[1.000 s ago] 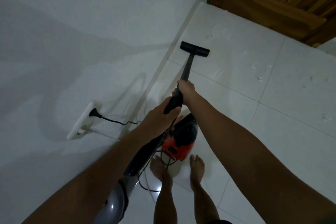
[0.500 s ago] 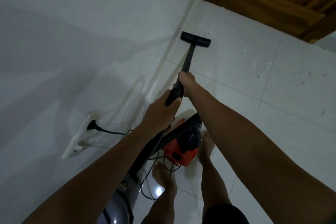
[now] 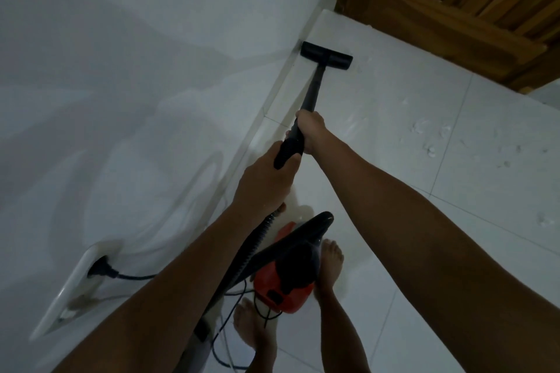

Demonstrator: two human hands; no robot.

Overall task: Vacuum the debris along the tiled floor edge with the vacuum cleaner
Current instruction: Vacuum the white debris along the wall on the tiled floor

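Both my hands are clenched on the black wand (image 3: pixel 313 86): right hand (image 3: pixel 312 130) ahead, left hand (image 3: pixel 266 182) behind it. The nozzle (image 3: pixel 326 55) sits against the skirting tile (image 3: pixel 278 91). Pale debris (image 3: pixel 430 150), blurred, lies right of the nozzle. The red vacuum body (image 3: pixel 285 288) is by my feet.

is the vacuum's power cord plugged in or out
Plugged in. The black plug sits seated in the white wall socket, and its cord runs from there toward the red vacuum body. Whether it is running cannot be told.
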